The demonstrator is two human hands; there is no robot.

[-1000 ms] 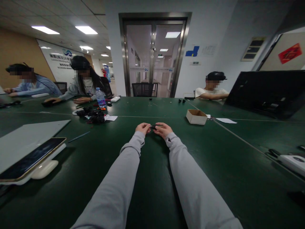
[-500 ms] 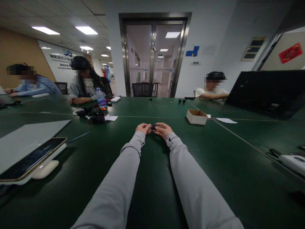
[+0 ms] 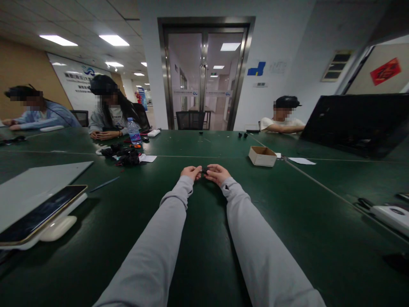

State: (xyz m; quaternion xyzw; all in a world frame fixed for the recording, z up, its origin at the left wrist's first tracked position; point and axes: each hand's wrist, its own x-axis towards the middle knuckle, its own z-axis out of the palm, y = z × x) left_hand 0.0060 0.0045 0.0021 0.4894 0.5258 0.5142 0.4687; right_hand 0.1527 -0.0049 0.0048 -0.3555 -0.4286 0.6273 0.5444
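Green table (image 3: 287,221) in a shared office. Left hand (image 3: 191,172) and right hand (image 3: 217,173) meet fingertip to fingertip, pinching a small black part (image 3: 203,171) between them. Resting both wrists on the surface would likely steady so fine a grip.

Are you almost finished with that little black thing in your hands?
Hard to say. Nothing finished lies on the green table near the hands. Right now the left hand and right hand pinch one small black part between them, too tiny to make out. A pile of black parts sits far off to the left, beside a water bottle.
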